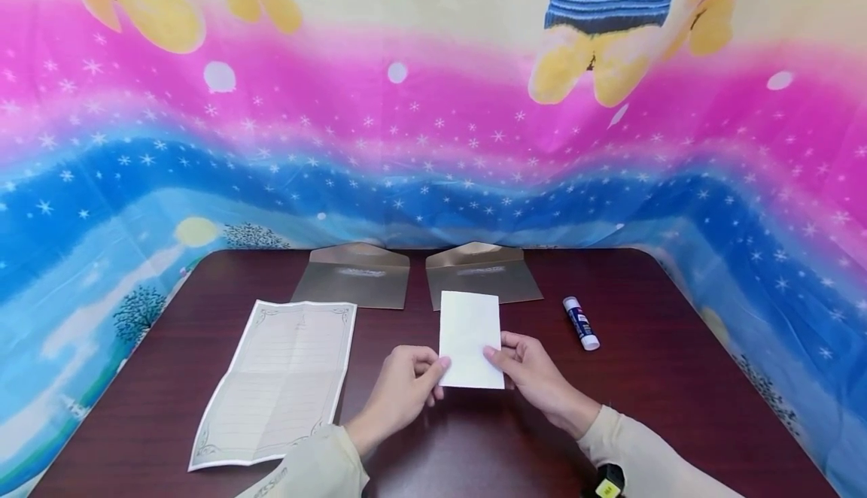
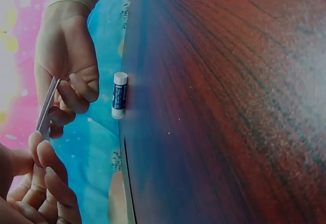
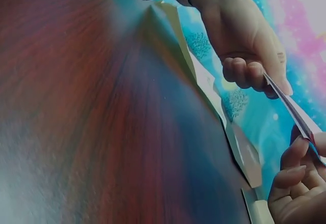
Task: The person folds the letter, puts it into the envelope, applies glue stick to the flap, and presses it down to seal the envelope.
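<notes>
A folded sheet of white paper (image 1: 470, 340) is held up over the table, its blank face toward me. My left hand (image 1: 405, 384) pinches its lower left edge, thumb in front and fingers behind. On the right edge, my right hand (image 1: 538, 379) grips the paper the same way. Seen nearly edge-on in the left wrist view, the folded paper (image 2: 47, 104) shows separate layers between the left hand (image 2: 38, 183) and the right hand (image 2: 69, 56). In the right wrist view it also appears as a thin edge.
A creased sheet of lined letter paper (image 1: 278, 385) with a decorative border lies at left. Two brownish envelopes (image 1: 352, 287) with raised flaps lie along the back of the dark wooden table (image 1: 440, 453). To the right lies a glue stick (image 1: 581, 323). A printed cloth (image 1: 406, 129) hangs behind.
</notes>
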The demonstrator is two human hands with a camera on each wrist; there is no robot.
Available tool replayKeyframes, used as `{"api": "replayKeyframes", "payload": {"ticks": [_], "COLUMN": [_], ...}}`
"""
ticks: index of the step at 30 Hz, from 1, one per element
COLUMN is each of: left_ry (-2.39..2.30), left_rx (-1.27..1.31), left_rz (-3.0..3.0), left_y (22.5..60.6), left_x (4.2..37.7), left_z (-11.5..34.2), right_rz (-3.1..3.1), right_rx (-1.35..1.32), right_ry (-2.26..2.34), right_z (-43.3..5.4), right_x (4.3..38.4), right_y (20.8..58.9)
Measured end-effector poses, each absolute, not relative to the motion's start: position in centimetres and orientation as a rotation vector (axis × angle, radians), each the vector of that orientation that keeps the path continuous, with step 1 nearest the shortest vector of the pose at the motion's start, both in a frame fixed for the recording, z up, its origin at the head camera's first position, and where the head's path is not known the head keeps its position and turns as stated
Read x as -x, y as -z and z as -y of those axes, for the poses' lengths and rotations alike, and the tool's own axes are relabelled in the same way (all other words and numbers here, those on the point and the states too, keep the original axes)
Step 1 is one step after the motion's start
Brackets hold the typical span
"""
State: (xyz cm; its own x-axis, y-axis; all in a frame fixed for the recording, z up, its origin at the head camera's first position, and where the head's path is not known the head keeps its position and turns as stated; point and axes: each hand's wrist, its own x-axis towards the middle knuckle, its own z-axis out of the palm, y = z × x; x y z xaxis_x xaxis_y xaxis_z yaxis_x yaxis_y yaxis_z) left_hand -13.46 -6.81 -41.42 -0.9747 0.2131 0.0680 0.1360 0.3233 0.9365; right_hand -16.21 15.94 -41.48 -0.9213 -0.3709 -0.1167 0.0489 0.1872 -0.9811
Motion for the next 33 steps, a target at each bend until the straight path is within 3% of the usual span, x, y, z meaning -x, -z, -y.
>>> {"api": "replayKeyframes", "payload": {"ticks": [9, 33], "left_ry": [-1.782, -1.282], "left_rx": [-0.326, 0.097], "left_rz": [-2.53, -2.96], "left_y": [41.2, 43.0], "left_x": [15.2, 23.4], "left_z": [6.1, 4.5], "right_rz": [-2.223, -2.272], "right_rx": [0.285, 0.152], "right_ry": [1.769, 1.771], "right_z": [-17.2, -19.0], "right_x": [16.8, 18.3], "right_y": [41.0, 40.7]}}
